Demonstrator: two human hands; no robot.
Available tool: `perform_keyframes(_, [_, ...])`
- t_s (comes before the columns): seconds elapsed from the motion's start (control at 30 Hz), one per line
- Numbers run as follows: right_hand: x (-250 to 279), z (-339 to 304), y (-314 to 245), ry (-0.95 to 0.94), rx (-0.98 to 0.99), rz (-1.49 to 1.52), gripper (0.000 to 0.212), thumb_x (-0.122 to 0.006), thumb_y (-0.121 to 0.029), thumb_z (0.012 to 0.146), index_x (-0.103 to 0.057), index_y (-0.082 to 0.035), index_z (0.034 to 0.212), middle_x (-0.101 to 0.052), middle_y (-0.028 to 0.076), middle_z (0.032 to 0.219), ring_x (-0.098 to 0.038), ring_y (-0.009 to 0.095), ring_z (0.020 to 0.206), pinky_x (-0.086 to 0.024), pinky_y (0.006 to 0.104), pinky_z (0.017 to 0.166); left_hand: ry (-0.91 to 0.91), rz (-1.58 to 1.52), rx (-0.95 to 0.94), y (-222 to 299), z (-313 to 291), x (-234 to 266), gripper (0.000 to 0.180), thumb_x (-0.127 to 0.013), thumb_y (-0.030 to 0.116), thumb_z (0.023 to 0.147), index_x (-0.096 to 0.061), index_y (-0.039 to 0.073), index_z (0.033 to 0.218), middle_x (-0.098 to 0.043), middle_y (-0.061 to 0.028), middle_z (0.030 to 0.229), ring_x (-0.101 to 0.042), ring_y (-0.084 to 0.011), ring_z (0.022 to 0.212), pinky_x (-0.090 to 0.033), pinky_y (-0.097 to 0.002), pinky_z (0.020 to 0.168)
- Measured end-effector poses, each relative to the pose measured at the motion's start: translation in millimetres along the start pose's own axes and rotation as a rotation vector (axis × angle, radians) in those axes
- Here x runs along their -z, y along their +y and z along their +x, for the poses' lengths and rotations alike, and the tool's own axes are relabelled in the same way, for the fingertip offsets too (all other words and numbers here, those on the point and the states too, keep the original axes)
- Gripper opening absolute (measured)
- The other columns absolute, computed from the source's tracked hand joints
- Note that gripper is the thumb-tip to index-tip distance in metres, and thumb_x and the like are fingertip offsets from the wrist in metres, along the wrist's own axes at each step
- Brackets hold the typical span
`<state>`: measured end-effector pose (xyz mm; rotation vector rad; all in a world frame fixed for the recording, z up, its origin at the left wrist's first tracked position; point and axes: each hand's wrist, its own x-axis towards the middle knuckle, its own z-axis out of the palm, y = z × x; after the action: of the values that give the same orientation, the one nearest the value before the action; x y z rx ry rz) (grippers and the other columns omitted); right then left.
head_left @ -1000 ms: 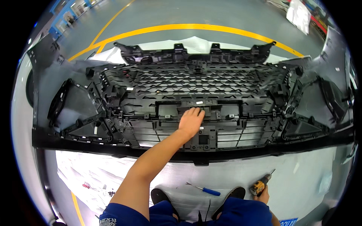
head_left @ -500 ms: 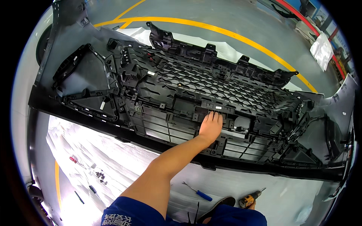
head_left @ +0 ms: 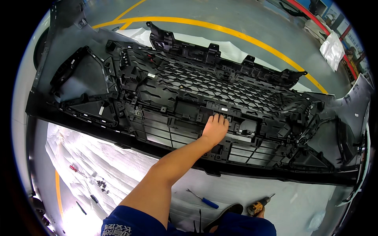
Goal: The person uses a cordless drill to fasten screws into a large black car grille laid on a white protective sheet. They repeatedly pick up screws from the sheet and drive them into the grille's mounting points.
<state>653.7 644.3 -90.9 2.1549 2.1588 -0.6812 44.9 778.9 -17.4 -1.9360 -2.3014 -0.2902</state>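
A large black car front bumper point(head_left: 185, 88) with a honeycomb grille lies with its ribbed back side showing. My left hand point(head_left: 215, 128) is at its middle, fingers bent and close together over the edge of a central black bracket point(head_left: 224, 109). Whatever is under the fingertips is hidden. Low in the picture, my right hand point(head_left: 261, 212) is wrapped round a yellow and black power drill point(head_left: 256, 207), its bit pointing up and to the right. Most of that hand is hidden behind the drill and my leg.
White sheeting point(head_left: 118, 165) lies under the bumper. On it are a blue-handled forked pry tool point(head_left: 208, 202), a red-handled screwdriver point(head_left: 73, 168), a pile of small dark clips point(head_left: 102, 185) and a dark-handled tool point(head_left: 94, 198). A red rail point(head_left: 315, 19) stands at the far right.
The whole view has shifted slightly, so the bumper appears a little further left and higher. My left hand stays at the same central spot; my right hand still holds the drill.
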Motion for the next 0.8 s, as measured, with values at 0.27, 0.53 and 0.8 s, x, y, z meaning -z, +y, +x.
perform_keyframes(0.27, [0.9, 5.2, 8.0, -0.115, -0.054, 0.069, 0.106, -0.082, -0.021, 0.072, -0.019, -0.001, 0.155, -0.061, 0.025, 0.132, -0.061, 0.034, 0.124, -0.049, 0.0363, 0.103, 0.033, -0.033, 0.035, 3.1, -0.3, -4.7, 0.031, -0.065, 0.013, 0.081, -0.063, 0.004, 0.110, -0.066, -0.0121, 0.112, -0.059, -0.0303, 0.114, -0.046, -0.0406, 0.093])
perform_keyframes(0.53, [12.7, -6.3, -29.0, 0.014, -0.055, 0.028, 0.097, -0.078, -0.018, 0.063, -0.035, 0.003, 0.147, -0.066, 0.028, 0.117, -0.066, 0.046, 0.103, -0.056, 0.0477, 0.086, -0.018, -0.033, 0.052, -0.9, 0.5, 3.1, 0.038, -0.069, 0.010, 0.079, -0.062, 0.004, 0.117, -0.064, -0.0131, 0.121, -0.057, -0.0300, 0.119, -0.045, -0.0420, 0.097])
perform_keyframes(0.8, [3.0, -10.5, -13.8, 0.075, -0.008, 0.033, 0.096, -0.079, -0.019, 0.062, -0.037, 0.002, 0.146, -0.067, 0.027, 0.116, -0.067, 0.046, 0.102, -0.056, 0.0478, 0.085, -0.089, -0.072, 0.054, 0.3, -4.0, -2.2, 0.052, -0.078, 0.013, 0.071, -0.060, 0.005, 0.119, -0.061, -0.0137, 0.130, -0.054, -0.0306, 0.123, -0.044, -0.0432, 0.098])
